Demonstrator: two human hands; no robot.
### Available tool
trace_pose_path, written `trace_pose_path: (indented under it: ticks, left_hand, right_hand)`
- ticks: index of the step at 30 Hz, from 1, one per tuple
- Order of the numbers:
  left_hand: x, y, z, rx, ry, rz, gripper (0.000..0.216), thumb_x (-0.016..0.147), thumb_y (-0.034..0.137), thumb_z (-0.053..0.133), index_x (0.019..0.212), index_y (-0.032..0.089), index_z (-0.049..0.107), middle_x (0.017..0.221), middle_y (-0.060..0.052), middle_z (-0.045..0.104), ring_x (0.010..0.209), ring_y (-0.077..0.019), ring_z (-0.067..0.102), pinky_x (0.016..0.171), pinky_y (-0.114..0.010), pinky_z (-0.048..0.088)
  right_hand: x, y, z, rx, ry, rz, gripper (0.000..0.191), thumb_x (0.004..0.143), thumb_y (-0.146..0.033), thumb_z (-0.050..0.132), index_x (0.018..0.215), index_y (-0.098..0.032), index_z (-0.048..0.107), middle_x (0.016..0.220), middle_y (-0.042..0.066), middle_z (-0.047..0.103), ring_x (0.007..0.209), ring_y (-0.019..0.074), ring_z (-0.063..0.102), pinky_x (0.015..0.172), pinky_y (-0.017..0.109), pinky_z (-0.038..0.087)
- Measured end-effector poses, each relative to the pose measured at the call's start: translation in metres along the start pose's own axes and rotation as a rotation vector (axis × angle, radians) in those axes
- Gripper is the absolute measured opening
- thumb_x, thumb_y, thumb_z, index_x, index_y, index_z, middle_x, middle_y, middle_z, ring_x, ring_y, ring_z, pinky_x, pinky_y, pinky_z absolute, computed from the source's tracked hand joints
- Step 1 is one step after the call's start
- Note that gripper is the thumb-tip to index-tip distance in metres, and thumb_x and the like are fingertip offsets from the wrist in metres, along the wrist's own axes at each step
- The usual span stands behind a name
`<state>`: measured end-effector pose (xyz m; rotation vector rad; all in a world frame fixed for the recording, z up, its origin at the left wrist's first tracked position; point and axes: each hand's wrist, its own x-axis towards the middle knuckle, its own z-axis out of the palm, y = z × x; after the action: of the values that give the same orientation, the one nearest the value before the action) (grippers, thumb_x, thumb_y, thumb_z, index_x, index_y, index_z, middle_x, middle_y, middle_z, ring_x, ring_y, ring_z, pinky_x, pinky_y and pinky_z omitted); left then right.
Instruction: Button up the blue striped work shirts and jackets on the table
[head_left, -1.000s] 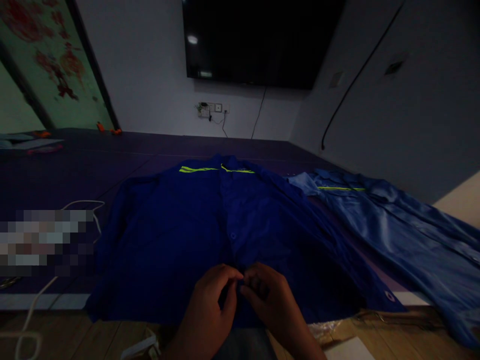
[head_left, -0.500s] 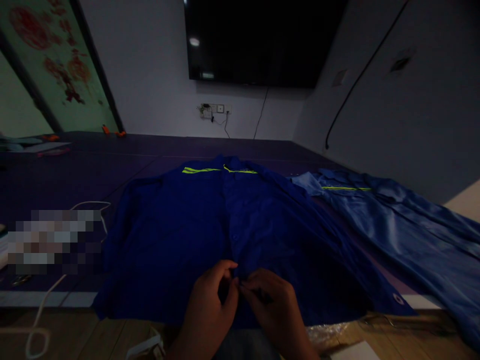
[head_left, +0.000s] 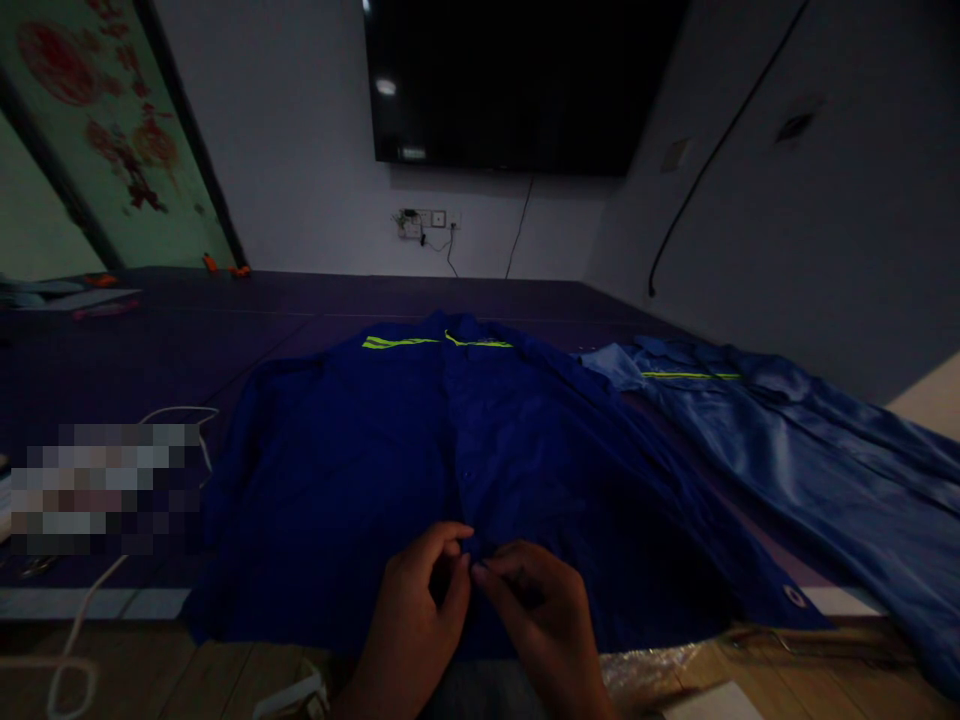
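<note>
A dark blue long-sleeved work shirt (head_left: 352,450) with yellow-green stripes across the chest lies front up, its collar away from me. Near the lower part of its front placket, my left hand (head_left: 424,590) pinches the cloth edge between thumb and index finger. My right hand (head_left: 536,600) pinches the same placket just beside it, the fingertips of both hands almost meeting. Whatever small piece sits between the fingertips, perhaps a button, is hidden. One button (head_left: 466,475) shows on the placket above my hands.
A lighter blue garment (head_left: 772,440) with a yellow-green stripe lies at the right. The purple surface (head_left: 187,340) ends in a white edge (head_left: 127,603). A white cable (head_left: 82,620) hangs at the left beside a blurred-out item. A black screen (head_left: 525,80) hangs on the wall.
Both hands stay at the same spot on the placket, with only slight finger movement. The view has shifted a little; the shirt lies as before.
</note>
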<state>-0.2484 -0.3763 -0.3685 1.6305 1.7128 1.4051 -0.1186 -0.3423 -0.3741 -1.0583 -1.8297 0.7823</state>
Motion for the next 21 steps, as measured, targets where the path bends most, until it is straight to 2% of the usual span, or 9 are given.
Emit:
trace_pose_path:
  ticks: [7, 13, 21]
  left_hand:
    - [-0.005, 0.006, -0.002, 0.067, -0.055, -0.011, 0.032, 0.072, 0.017, 0.05, 0.103, 0.021, 0.058, 0.084, -0.004, 0.065, 0.077, -0.0147, 0.062, 0.073, -0.027, 0.052]
    - [-0.004, 0.004, 0.001, 0.084, -0.044, -0.029, 0.037, 0.067, 0.01, 0.049, 0.101, 0.022, 0.061, 0.086, -0.004, 0.066, 0.079, -0.0159, 0.062, 0.075, -0.03, 0.052]
    - [-0.004, 0.0, 0.001, 0.097, -0.069, -0.026, 0.037, 0.068, 0.01, 0.049, 0.102, 0.021, 0.06, 0.087, -0.005, 0.066, 0.079, -0.0158, 0.062, 0.075, -0.03, 0.052]
  right_hand:
    - [0.001, -0.002, -0.01, -0.027, -0.076, 0.063, 0.022, 0.076, -0.033, 0.057, 0.066, -0.016, 0.066, 0.059, 0.002, 0.062, 0.052, 0.0113, 0.054, 0.048, 0.019, 0.04]
    - [0.001, -0.005, -0.012, -0.079, -0.08, 0.051, 0.025, 0.077, -0.033, 0.055, 0.063, -0.015, 0.065, 0.056, 0.002, 0.059, 0.05, 0.0102, 0.051, 0.046, 0.019, 0.037]
    - [0.002, -0.003, -0.01, -0.051, -0.123, 0.106, 0.03, 0.078, -0.037, 0.053, 0.062, -0.014, 0.064, 0.054, 0.001, 0.057, 0.049, 0.0098, 0.05, 0.046, 0.019, 0.036]
